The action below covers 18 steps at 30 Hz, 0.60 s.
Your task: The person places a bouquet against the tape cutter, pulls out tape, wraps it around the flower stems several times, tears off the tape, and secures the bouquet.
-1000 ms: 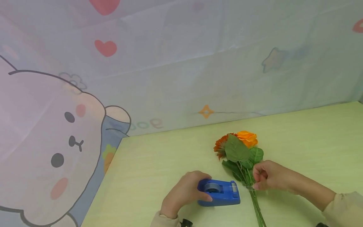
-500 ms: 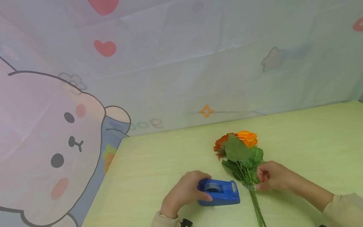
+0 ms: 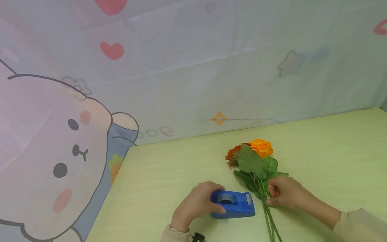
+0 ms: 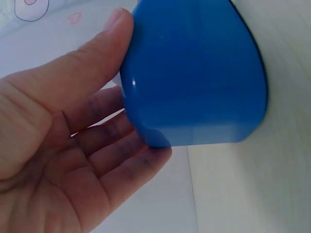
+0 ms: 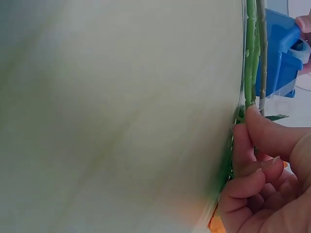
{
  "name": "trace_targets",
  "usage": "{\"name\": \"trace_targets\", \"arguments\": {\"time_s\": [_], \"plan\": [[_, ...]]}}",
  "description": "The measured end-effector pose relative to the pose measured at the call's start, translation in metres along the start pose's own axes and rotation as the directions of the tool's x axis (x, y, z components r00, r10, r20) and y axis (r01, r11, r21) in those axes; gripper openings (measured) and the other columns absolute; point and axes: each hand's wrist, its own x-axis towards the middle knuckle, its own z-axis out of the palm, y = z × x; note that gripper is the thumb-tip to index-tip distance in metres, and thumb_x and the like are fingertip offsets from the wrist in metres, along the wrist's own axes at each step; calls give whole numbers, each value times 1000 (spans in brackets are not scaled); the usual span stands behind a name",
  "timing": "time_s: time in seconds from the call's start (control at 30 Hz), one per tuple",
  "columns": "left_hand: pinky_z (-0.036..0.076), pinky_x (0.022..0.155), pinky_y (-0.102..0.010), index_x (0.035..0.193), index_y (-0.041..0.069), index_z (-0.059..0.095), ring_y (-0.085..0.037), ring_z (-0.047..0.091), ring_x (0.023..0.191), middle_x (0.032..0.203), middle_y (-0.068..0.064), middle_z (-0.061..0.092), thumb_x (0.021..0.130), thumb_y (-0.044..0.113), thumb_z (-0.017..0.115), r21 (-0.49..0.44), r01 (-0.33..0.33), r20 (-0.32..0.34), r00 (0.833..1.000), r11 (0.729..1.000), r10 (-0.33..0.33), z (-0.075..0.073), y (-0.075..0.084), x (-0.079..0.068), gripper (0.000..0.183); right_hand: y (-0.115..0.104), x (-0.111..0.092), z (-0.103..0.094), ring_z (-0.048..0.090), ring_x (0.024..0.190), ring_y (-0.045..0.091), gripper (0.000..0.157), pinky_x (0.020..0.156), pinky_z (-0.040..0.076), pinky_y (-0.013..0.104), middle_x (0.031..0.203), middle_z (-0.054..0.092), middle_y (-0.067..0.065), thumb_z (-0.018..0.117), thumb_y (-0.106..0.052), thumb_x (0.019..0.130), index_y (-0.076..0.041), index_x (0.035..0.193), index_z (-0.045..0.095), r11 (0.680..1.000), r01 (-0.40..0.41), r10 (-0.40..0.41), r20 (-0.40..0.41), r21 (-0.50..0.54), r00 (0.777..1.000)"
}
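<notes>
My left hand [image 3: 196, 201] grips the back end of a blue tape dispenser [image 3: 242, 206], thumb on the near side and fingers on the far side. The left wrist view shows the dispenser's smooth rounded back [image 4: 194, 77]. A roll of tape [image 3: 225, 199] sits inside it. To its right lies a bunch of flowers with an orange rose [image 3: 261, 148], a rust-orange bloom [image 3: 233, 156] and green leaves [image 3: 249, 160]. My right hand [image 3: 285, 193] pinches the stems [image 5: 250, 53] below the leaves. A clear tape strip [image 5: 285, 90] stretches between dispenser and stems; its end is hidden.
A pale yellow-green table [image 3: 169, 168] bears everything. Behind it and at the left hangs a printed cloth [image 3: 181, 84] with hearts and a cartoon animal. The stem ends run past the front edge of the head view.
My right hand first drew slightly right, then came back left onto the stems. The flowers have shifted a little left, and a leaf now shows above the right hand. The left hand stays put.
</notes>
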Motion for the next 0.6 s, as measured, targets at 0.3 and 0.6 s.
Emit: {"name": "trace_targets", "arguments": {"time_s": [0.3,0.6], "plan": [[45,90,-30,117,6,64,-15,56,107,113,-1,64,70,21,83,-1,-13,-1,1000,1000,13,0,1,0,53,-5,-1,-1,36,52,11,41,50,28,26,57,39,-5,84,-21,65,-14,63,44,997,-37,36,-8,-70,999],[45,90,-31,117,6,64,-16,56,108,114,-2,63,70,21,83,-6,-1,-1,1000,1000,1,0,4,0,53,-1,-4,-4,34,51,11,47,47,24,26,57,38,-5,84,-37,64,-16,63,42,985,-77,73,-29,-152,997]]}}
